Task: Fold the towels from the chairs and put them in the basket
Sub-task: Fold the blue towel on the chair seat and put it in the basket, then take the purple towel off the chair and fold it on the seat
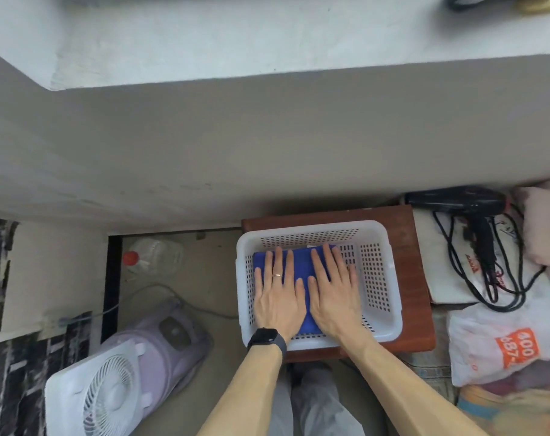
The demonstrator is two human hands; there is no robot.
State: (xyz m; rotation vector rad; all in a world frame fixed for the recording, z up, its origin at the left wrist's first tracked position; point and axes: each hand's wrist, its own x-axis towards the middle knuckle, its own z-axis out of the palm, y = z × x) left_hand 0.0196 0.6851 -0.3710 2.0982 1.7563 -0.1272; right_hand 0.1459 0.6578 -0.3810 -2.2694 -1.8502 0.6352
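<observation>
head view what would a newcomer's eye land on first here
The left hand and right hand press flat, side by side, on a folded blue towel in a white perforated basket, low in the middle of the view. The basket sits on a red-brown wooden top; a black hair dryer lies to its right, and a white fan lies on the floor at lower left.

Both flat, palms down, left grip (278, 298), right grip (335, 297)

Both hands (305, 294) hide most of the blue towel (298, 262).
</observation>
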